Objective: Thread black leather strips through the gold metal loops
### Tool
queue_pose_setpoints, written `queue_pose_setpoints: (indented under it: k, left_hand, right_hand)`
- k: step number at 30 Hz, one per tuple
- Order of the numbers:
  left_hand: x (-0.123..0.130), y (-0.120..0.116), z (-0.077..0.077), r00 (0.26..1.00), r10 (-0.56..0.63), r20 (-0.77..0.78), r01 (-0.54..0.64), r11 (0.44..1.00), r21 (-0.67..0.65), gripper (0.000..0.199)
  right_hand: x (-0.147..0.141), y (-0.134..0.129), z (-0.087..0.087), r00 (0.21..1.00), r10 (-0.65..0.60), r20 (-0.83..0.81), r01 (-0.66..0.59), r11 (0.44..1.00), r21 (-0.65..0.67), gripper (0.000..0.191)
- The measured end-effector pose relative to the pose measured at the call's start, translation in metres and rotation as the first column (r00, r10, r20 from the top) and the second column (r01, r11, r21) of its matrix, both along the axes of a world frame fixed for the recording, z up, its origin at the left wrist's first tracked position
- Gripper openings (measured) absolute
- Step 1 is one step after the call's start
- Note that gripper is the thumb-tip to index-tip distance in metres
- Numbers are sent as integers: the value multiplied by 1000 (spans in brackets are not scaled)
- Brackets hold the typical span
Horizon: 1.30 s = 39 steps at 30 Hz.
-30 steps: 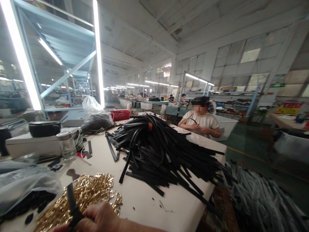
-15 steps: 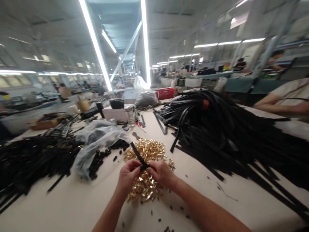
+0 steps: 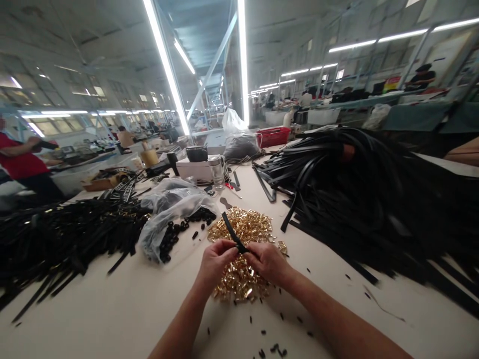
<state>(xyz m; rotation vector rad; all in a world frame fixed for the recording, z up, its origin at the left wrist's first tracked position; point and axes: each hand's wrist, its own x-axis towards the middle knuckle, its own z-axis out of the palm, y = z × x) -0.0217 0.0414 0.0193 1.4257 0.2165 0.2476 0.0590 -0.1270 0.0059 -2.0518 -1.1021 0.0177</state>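
Both my hands pinch one black strap (image 3: 231, 228) in front of me, with its free end pointing up and away to the left. My left hand (image 3: 217, 260) grips it with thumb and finger from the left. From the other side, my right hand (image 3: 267, 260) is closed on the same strap, close to the left fingertips. Whether a small part sits between the fingers is hidden. Beneath and behind the hands lies a heap of shiny gold metal buckles (image 3: 249, 224).
A large bundle of black straps (image 3: 337, 199) covers the right side. On the left lie a plastic bag (image 3: 153, 239) spilling small black pieces and a pile of finished-looking black straps (image 3: 75, 234). A glass jar (image 3: 217, 172) and red basket (image 3: 275, 136) stand farther back. A person (image 3: 22, 159) stands far left.
The view has turned to the left, so the table's things sit farther right in it. Both hands keep hold of the strap over the gold heap. A person in red has appeared at far left.
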Motion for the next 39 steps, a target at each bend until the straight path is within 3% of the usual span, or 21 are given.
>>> queue_pose_setpoints:
  k: [12,18,26,29,32,35,39]
  left_hand:
    - [6,4,-16,997,-14,-70,6,994,-106,28]
    - [6,-4,-12,999,-6,45,4,998,55,24]
    - [10,-3,-27,999,12,53,-25,966,257,13]
    - [9,-4,-23,997,25,72,-48,941,334,9]
    - [6,-9,-16,998,-6,68,-19,930,366,10]
    - [3,-13,-9,996,-58,65,38,962,272,17]
    - [1,-13,-8,999,-48,17,49,996,-76,26]
  right_hand:
    - [1,-2,5,999,20,46,-17,998,-60,19]
    - [2,-3,3,999,20,-27,-21,999,-43,18]
    - [1,0,-1,966,138,-221,-128,990,56,16]
    - [-1,-1,4,932,194,-306,-172,980,97,15]
    - [-2,1,5,911,152,-384,-100,983,153,21]
    - [0,2,5,929,77,-363,-12,984,179,27]
    - [-1,0,9,927,78,-366,11,972,234,30]
